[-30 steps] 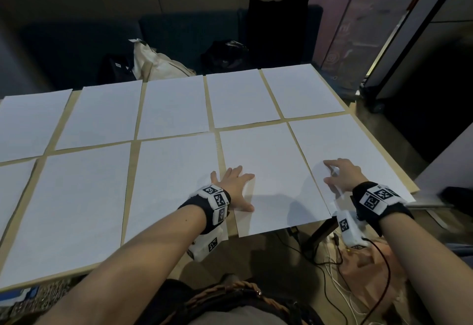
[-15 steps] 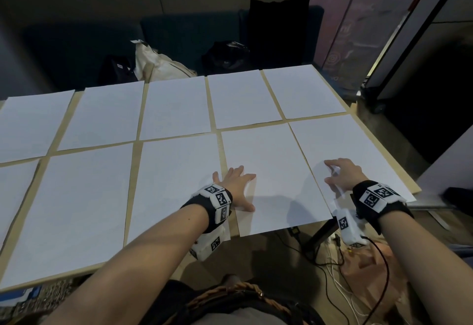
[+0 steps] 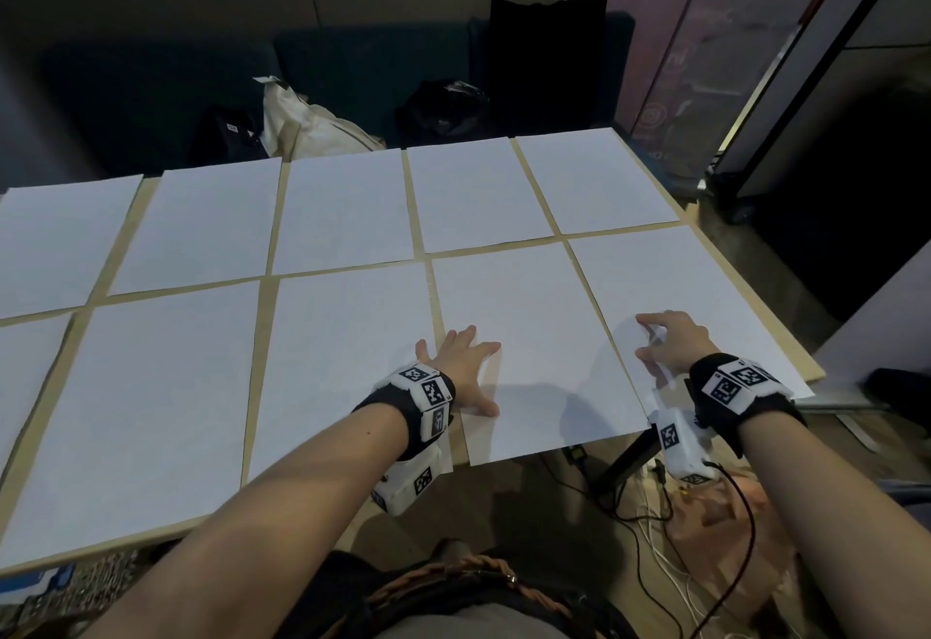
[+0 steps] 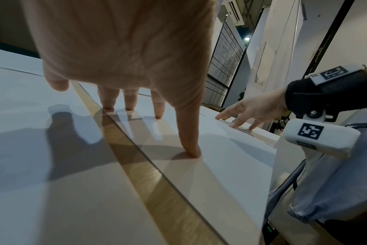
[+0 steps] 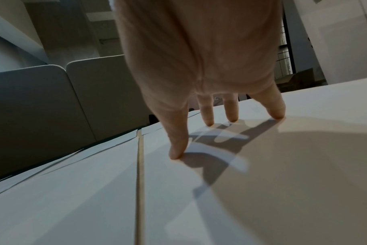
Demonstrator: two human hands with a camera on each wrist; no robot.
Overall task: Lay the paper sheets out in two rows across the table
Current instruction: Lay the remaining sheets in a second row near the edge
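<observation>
Already paper sheets (image 3: 347, 351) lay in two rows across counter (image 3: 755, 316). Left hand (image 3: 466, 371) spread flat on fourth near sheet (image 3: 534, 336); right hand (image 3: 672, 343) fingers (image 5: 207, 116) spread, tips pressing end sheet (image 3: 670, 281). Best slide lightly, keeping gaps even, avoiding creases.

White paper sheets (image 3: 342, 215) cover a pale wooden table (image 3: 262, 326). Black wristbands (image 3: 418, 406) carry white blocks with black square-code patterns. At 11 o'clock, a cream bag (image 3: 312, 129).

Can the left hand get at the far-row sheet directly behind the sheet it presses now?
Probably yes. The left hand lies flat on the near sheet, and only flat paper lies between it and the far sheet.
</observation>
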